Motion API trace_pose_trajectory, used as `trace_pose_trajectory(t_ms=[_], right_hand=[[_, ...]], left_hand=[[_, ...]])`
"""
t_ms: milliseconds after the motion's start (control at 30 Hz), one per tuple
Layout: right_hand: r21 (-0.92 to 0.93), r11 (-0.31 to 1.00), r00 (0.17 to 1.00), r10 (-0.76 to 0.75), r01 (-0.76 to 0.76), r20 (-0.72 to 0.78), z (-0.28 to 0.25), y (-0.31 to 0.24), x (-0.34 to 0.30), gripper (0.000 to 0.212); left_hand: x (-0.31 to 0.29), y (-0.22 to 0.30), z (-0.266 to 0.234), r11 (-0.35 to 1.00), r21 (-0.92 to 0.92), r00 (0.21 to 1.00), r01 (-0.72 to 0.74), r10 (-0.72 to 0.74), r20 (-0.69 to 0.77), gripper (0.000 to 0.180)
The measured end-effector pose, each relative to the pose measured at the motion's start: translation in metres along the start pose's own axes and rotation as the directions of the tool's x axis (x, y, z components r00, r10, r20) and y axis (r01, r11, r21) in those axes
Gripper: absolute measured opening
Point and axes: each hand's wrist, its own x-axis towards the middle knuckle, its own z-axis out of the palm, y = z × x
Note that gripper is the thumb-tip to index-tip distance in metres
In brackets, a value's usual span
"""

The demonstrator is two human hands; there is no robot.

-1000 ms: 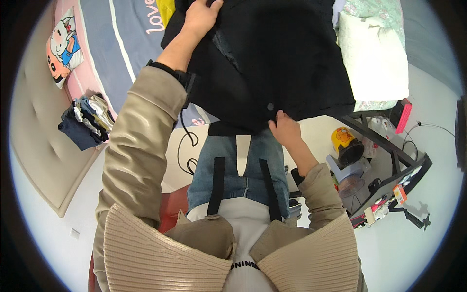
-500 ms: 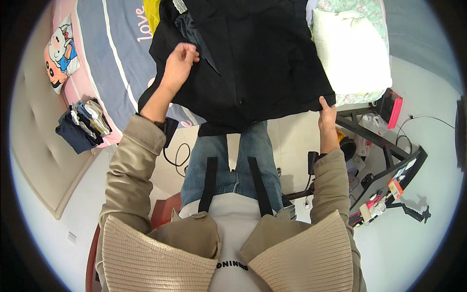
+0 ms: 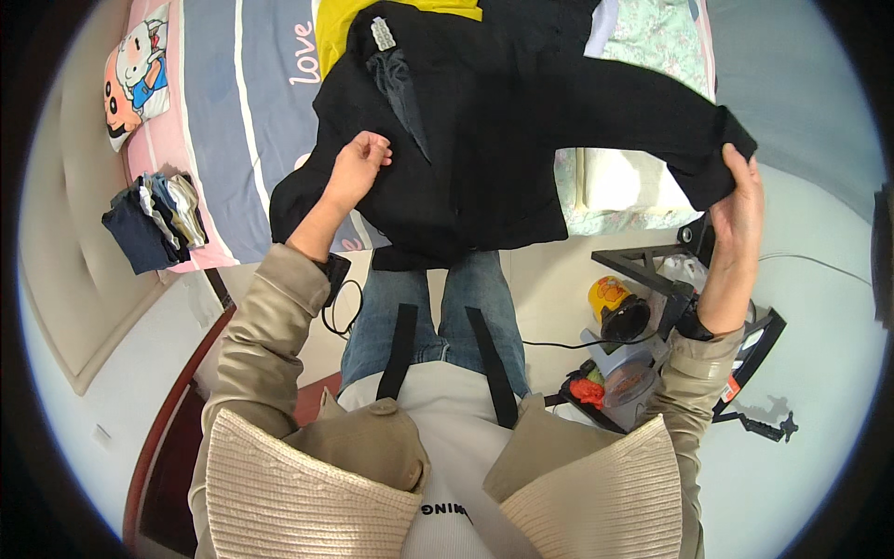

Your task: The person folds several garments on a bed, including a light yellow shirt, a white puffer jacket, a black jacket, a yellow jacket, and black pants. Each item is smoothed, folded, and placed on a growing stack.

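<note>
A black suit jacket [image 3: 498, 186] is spread over the near edge of the bed, its grey lining showing at the open collar beside a pale label. Its right-hand sleeve [image 3: 643, 102] stretches out to the right. My right hand [image 3: 740, 205] grips the end of that sleeve, thumb on top, past the bed's right side. Over the left part of the jacket, near the lapel, my left hand [image 3: 358, 168] hovers with curled fingers pressed together and nothing visible in them.
A yellow cloth [image 3: 340, 28] lies under the jacket's collar. To the left are folded clothes [image 3: 154, 224] and a cartoon cushion [image 3: 138, 79]. A white folded cloth [image 3: 633, 179] sits under the sleeve. Below right stand a black frame [image 3: 633, 265], a yellow tub [image 3: 610, 295] and cables.
My right hand has moved from the jacket's lower hem to the sleeve end, drawing the sleeve out to the right. My left hand stays near the lapel, still curled.
</note>
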Motion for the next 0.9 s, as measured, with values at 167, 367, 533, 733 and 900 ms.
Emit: trace_pose_trajectory(t_ms=[167, 367, 533, 733, 900], right_hand=[[-0.718, 0.694, 0.961, -0.229, 0.049, -0.156, 0.074, 0.002, -0.014, 0.038], [-0.704, 0.085, 0.706, -0.179, 0.705, 0.685, 0.251, 0.064, -0.077, 0.046], [-0.364, 0.345, 0.381, 0.021, 0.865, 0.924, 0.273, 0.145, -0.132, 0.043], [-0.683, 0.489, 0.752, 0.079, 0.543, 0.655, 0.185, 0.219, -0.069, 0.027], [-0.863, 0.390, 0.947, -0.147, 0.322, 0.286, 0.144, 0.259, -0.021, 0.023]], left_hand=[[-0.008, 0.000, -0.004, 0.998, -0.056, 0.999, -0.008, 0.010, 0.033, 0.018], [-0.010, -0.032, -0.032, 0.999, -0.028, 0.993, 0.045, -0.048, -0.104, 0.019], [0.000, -0.093, -0.060, 0.959, 0.135, 0.928, 0.248, -0.196, -0.316, 0.027], [0.012, -0.102, -0.047, 0.998, -0.054, 0.923, 0.044, -0.062, -0.379, 0.034], [0.044, -0.055, -0.035, 0.990, 0.081, 0.881, -0.113, 0.138, -0.452, 0.040]])
